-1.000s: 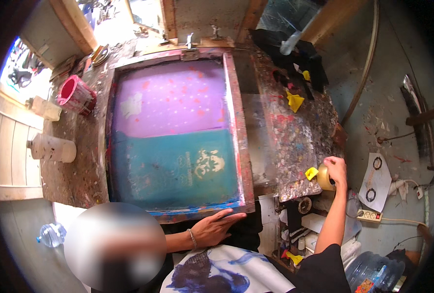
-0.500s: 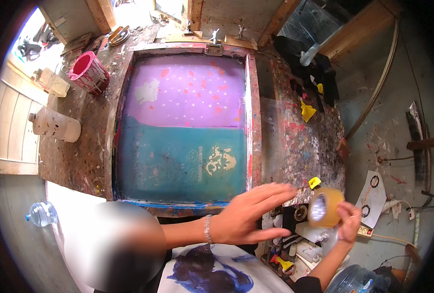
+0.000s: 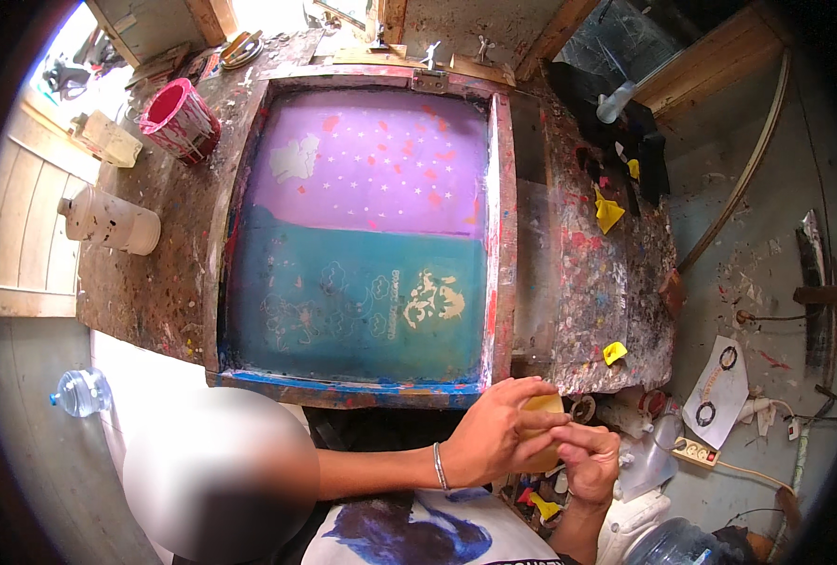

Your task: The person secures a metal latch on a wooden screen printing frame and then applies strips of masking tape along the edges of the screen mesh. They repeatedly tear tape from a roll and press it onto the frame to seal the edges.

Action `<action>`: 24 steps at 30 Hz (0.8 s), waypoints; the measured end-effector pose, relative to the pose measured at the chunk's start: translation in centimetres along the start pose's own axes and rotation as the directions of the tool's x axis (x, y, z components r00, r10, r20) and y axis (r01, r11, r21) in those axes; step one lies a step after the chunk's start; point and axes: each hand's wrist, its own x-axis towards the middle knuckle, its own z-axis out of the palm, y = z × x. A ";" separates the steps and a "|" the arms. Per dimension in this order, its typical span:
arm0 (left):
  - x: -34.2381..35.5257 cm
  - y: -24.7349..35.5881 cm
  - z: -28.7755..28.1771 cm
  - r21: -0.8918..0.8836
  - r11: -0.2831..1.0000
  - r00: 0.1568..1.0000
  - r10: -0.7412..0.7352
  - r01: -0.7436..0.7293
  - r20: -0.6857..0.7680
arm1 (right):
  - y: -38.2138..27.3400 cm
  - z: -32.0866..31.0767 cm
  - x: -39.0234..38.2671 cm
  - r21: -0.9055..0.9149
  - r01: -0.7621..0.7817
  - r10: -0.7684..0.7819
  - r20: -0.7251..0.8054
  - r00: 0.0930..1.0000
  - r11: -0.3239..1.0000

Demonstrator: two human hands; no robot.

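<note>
A roll of yellowish-brown packing tape (image 3: 542, 454) is between my two hands, close to the front right corner of the screen-printing frame. My left hand (image 3: 496, 431), with a bracelet at the wrist, curls over the roll from the left and grips it. Thumb and fingers of my right hand (image 3: 590, 463) are pinched together at the roll's right edge; whether a loose tape end is between them is too small to tell. The wooden frame (image 3: 500, 235) lies flat on the worktable, its mesh purple at the far part and teal at the near part, with several printed shapes.
On the left of the paint-stained table (image 3: 607, 292) stand a red paint pot (image 3: 192, 132) and a plastic jug (image 3: 121, 224). Yellow scraps (image 3: 609, 211) lie on the right. A hinge clamp (image 3: 429, 80) holds the frame's far edge. A power strip (image 3: 695, 452) hangs at right.
My right hand has brought the tape roll left and down to my left hand. My left hand, outstretched before, has closed around the roll.
</note>
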 end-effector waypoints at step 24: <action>8.9 4.2 -30.5 -0.127 0.991 0.855 -0.036 -0.035 -0.517 | 5.5 0.7 -3.8 -0.500 -0.249 0.456 0.349 0.819 0.829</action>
